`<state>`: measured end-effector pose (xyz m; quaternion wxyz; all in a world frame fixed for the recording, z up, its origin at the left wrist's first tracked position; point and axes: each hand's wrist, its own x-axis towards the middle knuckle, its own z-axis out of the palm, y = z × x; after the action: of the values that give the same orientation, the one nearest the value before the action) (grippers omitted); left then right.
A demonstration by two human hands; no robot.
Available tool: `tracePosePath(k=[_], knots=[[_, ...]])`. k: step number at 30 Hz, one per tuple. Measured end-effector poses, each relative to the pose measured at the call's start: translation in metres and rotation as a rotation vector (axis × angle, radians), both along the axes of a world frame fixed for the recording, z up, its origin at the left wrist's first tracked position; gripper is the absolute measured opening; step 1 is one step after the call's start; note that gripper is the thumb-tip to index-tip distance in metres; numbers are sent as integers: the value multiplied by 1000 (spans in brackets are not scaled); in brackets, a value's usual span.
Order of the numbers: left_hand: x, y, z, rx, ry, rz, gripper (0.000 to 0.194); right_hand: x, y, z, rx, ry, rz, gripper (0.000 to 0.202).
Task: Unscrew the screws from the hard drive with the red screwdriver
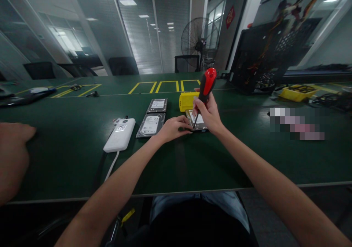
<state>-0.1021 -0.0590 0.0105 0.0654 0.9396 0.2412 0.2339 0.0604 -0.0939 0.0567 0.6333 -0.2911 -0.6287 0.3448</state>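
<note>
My right hand (210,111) is wrapped round a red and black screwdriver (206,83), held nearly upright. Its thin shaft points down at the near left part of a hard drive (202,125) lying on the green table. Against the left side of that drive, my left hand (177,127) grips with bent fingers, its fingertips close to the screwdriver tip. Whether the tip sits in a screw is too small to tell. Just behind the drive stands a yellow box (188,101), partly covered by my right hand. Two more hard drives lie left of my hands, one nearer (150,125) and one farther (158,105).
A white power bank (120,135) with a cable lies to the left on the green table (176,166). Another person's arm (13,155) rests at the far left. An open computer case (255,56) and a yellow tray (297,93) with cables stand at the right.
</note>
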Motion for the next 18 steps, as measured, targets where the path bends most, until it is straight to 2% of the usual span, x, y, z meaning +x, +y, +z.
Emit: tracePosePath(k=[7, 14, 18], knots=[[6, 1, -4, -249, -181, 79, 27, -2, 0, -2, -6, 36, 58, 30], [17, -2, -12, -302, -295, 120, 30, -2, 4, -6, 22, 63, 85, 28], [20, -2, -19, -388, -342, 173, 33, -1, 6, -8, 31, 54, 86, 26]])
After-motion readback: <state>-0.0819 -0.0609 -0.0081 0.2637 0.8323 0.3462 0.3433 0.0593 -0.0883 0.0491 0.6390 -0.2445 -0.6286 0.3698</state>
